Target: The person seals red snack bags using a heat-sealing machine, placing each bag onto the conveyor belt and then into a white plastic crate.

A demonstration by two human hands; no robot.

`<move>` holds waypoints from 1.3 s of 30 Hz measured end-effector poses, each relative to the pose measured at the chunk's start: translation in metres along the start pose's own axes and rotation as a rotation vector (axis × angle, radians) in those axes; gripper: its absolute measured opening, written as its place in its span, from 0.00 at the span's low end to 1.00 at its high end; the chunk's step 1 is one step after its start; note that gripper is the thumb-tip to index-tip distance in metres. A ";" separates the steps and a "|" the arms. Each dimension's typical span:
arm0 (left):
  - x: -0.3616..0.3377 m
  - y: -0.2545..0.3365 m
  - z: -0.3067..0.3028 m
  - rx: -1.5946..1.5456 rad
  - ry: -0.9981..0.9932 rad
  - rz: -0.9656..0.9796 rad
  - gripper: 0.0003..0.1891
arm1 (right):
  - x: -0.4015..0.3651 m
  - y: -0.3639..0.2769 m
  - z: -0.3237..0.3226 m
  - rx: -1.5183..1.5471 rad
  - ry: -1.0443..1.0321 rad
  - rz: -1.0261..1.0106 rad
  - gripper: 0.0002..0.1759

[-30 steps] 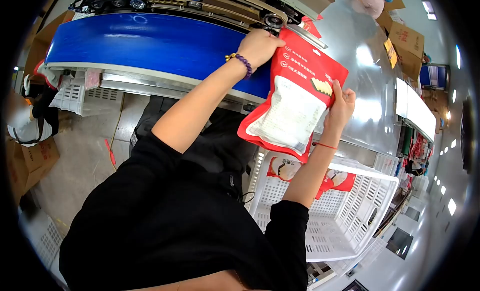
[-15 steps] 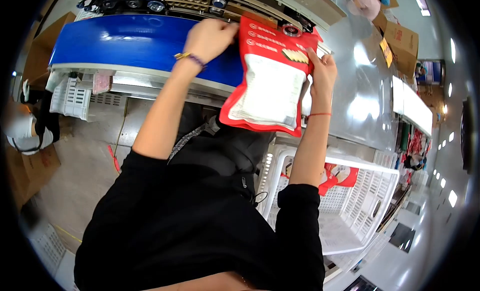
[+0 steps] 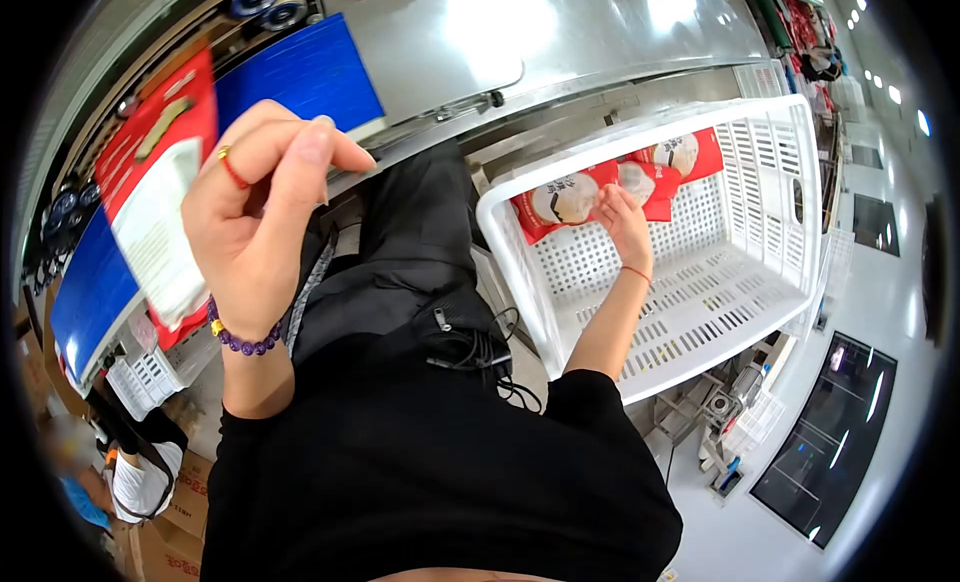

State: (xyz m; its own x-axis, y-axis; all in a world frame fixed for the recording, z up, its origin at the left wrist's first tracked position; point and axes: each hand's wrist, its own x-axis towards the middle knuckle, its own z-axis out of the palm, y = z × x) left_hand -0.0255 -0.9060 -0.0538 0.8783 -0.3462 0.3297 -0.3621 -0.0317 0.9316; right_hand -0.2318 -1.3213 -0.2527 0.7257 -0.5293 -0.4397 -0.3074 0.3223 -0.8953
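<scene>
My left hand (image 3: 255, 207) is raised close to the camera, loosely curled, with the index finger and thumb partly apart and nothing visible between them. Behind it, at the blue-fronted machine, a red pouch (image 3: 160, 207) with a white panel stands tilted, partly covered by the hand. My right hand (image 3: 628, 227) reaches into a white plastic basket (image 3: 640, 377). Its fingertips pinch the right edge of a red pouch with a round pale picture (image 3: 563, 200). Beside that lie more red pouches (image 3: 680, 157) against the basket's far wall.
A metal table (image 3: 420, 47) runs along the far side, its edge above the basket. The machine's blue panel (image 3: 300, 77) and rollers (image 3: 265, 2) are at upper left. At lower left are a person in white (image 3: 145, 477) and cardboard boxes (image 3: 165, 552).
The view has turned right. My left hand has come off the machine area toward the camera. My right hand has let go of the first pouch and moved down into the basket.
</scene>
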 end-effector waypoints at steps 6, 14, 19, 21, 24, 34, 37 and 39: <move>0.006 -0.014 0.030 0.071 -0.198 -0.073 0.09 | 0.081 0.141 -0.085 0.203 0.523 0.318 0.31; 0.012 -0.020 0.040 0.020 -0.214 -0.175 0.09 | 0.052 0.128 -0.005 -0.184 0.437 -0.242 0.28; 0.010 -0.022 0.040 -0.057 -0.344 -0.130 0.05 | -0.034 0.007 0.022 -0.446 0.477 -0.284 0.21; 0.010 -0.013 0.041 -0.034 -0.409 -0.112 0.09 | -0.090 -0.066 0.062 -0.396 0.392 -0.483 0.13; 0.006 -0.018 0.052 -0.105 -0.516 0.093 0.33 | -0.136 -0.104 0.067 -0.320 0.241 -0.491 0.20; -0.008 -0.031 0.008 -0.629 -0.177 -0.437 0.09 | -0.113 -0.149 0.203 -0.353 -0.303 -0.483 0.11; 0.002 -0.041 -0.018 -0.726 -0.193 -0.435 0.12 | -0.085 -0.142 0.222 -0.388 -0.223 -0.653 0.11; 0.020 -0.052 -0.024 -0.263 -0.176 -0.200 0.15 | -0.065 -0.150 0.240 -0.399 -0.136 -0.734 0.10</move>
State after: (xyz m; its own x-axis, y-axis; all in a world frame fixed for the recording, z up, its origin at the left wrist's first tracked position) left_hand 0.0181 -0.8886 -0.0918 0.8483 -0.5139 0.1274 -0.0764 0.1192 0.9899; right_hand -0.0854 -1.1470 -0.0728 0.8859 -0.3890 0.2526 0.0951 -0.3807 -0.9198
